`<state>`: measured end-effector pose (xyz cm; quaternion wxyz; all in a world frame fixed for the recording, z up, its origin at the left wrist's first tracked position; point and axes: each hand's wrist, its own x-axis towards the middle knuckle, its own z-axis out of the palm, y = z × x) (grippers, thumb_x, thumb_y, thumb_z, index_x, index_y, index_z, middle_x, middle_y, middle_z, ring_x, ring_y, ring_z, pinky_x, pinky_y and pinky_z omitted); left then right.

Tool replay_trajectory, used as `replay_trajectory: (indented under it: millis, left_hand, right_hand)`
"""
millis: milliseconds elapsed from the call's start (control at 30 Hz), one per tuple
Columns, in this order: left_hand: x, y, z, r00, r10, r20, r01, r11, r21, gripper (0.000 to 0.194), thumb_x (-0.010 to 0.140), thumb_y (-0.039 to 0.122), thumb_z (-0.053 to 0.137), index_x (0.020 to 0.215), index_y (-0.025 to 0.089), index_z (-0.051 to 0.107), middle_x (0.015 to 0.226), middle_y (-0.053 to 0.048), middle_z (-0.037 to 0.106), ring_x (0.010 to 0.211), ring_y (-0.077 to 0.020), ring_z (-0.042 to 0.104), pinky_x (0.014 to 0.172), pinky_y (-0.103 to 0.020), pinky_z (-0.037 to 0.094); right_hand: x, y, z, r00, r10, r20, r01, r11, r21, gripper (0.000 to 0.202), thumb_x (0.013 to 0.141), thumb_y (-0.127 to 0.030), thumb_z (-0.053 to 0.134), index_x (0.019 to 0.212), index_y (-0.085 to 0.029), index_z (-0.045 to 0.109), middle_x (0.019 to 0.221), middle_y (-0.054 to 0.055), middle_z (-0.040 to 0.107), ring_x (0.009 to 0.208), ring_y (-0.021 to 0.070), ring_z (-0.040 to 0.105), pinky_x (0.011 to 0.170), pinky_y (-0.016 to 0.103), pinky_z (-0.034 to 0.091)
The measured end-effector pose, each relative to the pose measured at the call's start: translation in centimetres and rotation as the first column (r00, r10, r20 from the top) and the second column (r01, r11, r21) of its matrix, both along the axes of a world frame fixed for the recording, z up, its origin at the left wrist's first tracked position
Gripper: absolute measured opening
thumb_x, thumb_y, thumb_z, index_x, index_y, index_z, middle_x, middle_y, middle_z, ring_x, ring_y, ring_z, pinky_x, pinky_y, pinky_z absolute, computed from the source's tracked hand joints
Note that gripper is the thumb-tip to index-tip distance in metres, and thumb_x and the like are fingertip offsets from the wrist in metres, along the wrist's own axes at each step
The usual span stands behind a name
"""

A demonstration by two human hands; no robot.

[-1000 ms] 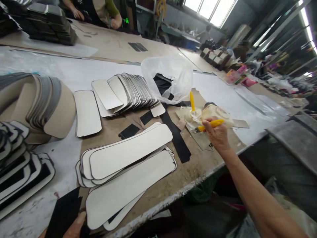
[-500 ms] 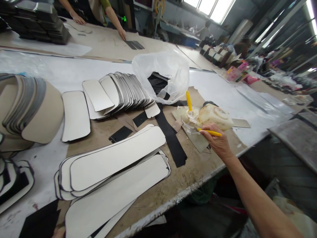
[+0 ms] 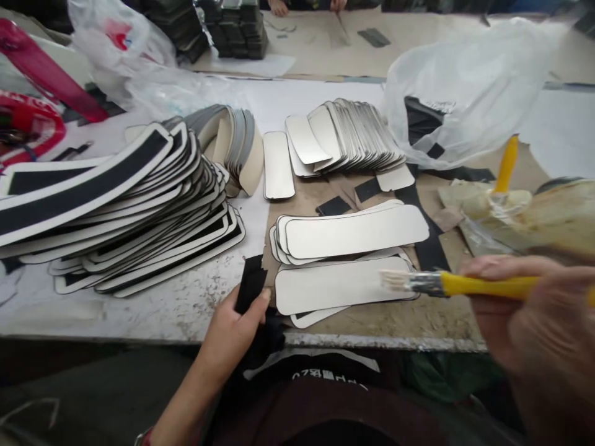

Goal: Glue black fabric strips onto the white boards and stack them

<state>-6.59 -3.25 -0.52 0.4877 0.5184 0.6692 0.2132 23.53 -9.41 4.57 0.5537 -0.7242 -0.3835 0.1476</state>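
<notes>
My right hand (image 3: 534, 303) is closed around the yellow handle of a brush (image 3: 483, 285). The brush's pale bristles are over the right part of a long white panel (image 3: 334, 286), and whether they touch it is unclear. My left hand (image 3: 239, 325) pinches a black strip (image 3: 251, 282) at the left end of that panel. More white panels (image 3: 357, 232) lie stacked just behind. A second yellow-handled brush (image 3: 506, 164) stands in a glue-stained container (image 3: 502, 204) at the right.
Black panels with white borders (image 3: 139, 204) are piled at the left. Farther back are curved pieces (image 3: 237, 145), a fanned white stack (image 3: 357, 133) and a clear plastic bag (image 3: 483, 93). Another person's hands (image 3: 279, 7) show at the far table. The table's front edge (image 3: 372, 341) runs near me.
The view has swung left and down. My right hand has brought the brush from the container to over the front white panel. My left hand has come fully into view with the black strip.
</notes>
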Motion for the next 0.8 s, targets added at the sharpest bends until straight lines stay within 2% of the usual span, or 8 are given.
replay_trajectory:
  millis: [67,133,233,367,467,567,667,800]
  left_hand:
    - [0.5,0.1,-0.3,0.998,-0.012,0.059,0.012,1.000,-0.004,0.032,0.078,0.050,0.057,0.070,0.020,0.054,0.055,0.003,0.053,0.049,-0.0134,0.047,0.048,-0.024,0.037]
    - [0.7,0.2,-0.6,0.993,-0.043,0.110,0.044,0.999,0.000,0.028,0.079,0.048,0.056,0.078,0.020,0.056,0.057,0.003,0.056,0.050,-0.0136,0.049,0.049,-0.024,0.038]
    - [0.5,0.4,-0.8,0.980,-0.085,0.180,0.088,0.996,-0.011,0.025,0.081,0.044,0.056,0.083,0.019,0.055,0.059,0.003,0.056,0.050,-0.0129,0.048,0.050,-0.023,0.038]
    - [0.3,0.8,-1.0,0.967,-0.093,0.238,0.109,0.993,-0.054,0.023,0.081,0.040,0.054,0.071,0.019,0.051,0.054,0.005,0.052,0.047,-0.0114,0.045,0.047,-0.022,0.035]
    - [0.2,0.8,-1.3,0.960,-0.094,0.264,0.114,0.991,-0.065,0.024,0.081,0.038,0.054,0.067,0.020,0.050,0.053,0.005,0.052,0.046,-0.0112,0.044,0.047,-0.022,0.034]
    - [0.2,0.9,-1.5,0.955,-0.081,0.284,0.107,0.991,-0.078,0.019,0.079,0.036,0.055,0.069,0.020,0.052,0.054,0.005,0.052,0.047,-0.0116,0.044,0.047,-0.022,0.035]
    - [0.5,1.1,-1.4,0.962,-0.082,0.260,0.111,0.989,-0.101,0.017,0.078,0.032,0.055,0.067,0.019,0.053,0.052,0.005,0.051,0.046,-0.0117,0.044,0.047,-0.022,0.034]
    - [0.8,1.1,-1.1,0.984,-0.080,0.162,0.093,0.993,-0.071,0.018,0.077,0.032,0.055,0.065,0.019,0.054,0.050,0.005,0.051,0.047,-0.0122,0.044,0.048,-0.023,0.034]
  right_hand:
    - [-3.2,1.0,-1.2,0.941,0.101,-0.323,-0.090,0.995,0.050,0.042,0.083,-0.061,0.048,0.066,-0.023,0.059,0.077,0.006,0.057,0.078,0.0217,0.060,0.071,0.039,0.053]
    - [-5.6,1.9,-2.4,0.833,0.174,-0.525,-0.166,0.984,0.062,0.040,0.076,-0.059,0.060,0.066,-0.021,0.062,0.076,0.005,0.058,0.073,0.0187,0.060,0.063,0.032,0.053]
    - [-7.9,2.8,-3.5,0.744,0.172,-0.646,-0.197,0.980,0.034,0.034,0.071,-0.051,0.070,0.069,-0.018,0.063,0.075,0.003,0.059,0.065,0.0136,0.058,0.056,0.025,0.051]
    - [-10.0,3.2,-4.3,0.716,0.154,-0.681,-0.190,0.982,0.022,0.028,0.069,-0.044,0.074,0.070,-0.019,0.062,0.072,0.000,0.061,0.065,0.0118,0.058,0.060,0.024,0.051]
    - [-11.1,3.2,-5.2,0.744,0.183,-0.642,-0.241,0.971,-0.003,0.025,0.074,-0.042,0.070,0.073,-0.019,0.061,0.073,-0.001,0.061,0.068,0.0122,0.059,0.064,0.025,0.051]
    - [-11.0,2.7,-5.8,0.854,0.189,-0.484,-0.264,0.960,-0.090,0.024,0.077,-0.043,0.067,0.076,-0.019,0.062,0.075,0.000,0.062,0.069,0.0140,0.058,0.063,0.026,0.049]
    - [-9.8,1.9,-5.4,0.970,0.128,-0.206,-0.168,0.967,-0.191,0.025,0.077,-0.043,0.066,0.076,-0.018,0.064,0.076,0.002,0.063,0.070,0.0163,0.058,0.064,0.028,0.047]
    - [-8.2,0.7,-4.3,0.999,0.036,-0.011,-0.037,0.989,-0.142,0.022,0.077,-0.041,0.067,0.077,-0.018,0.065,0.079,0.003,0.064,0.074,0.0177,0.058,0.065,0.030,0.046]
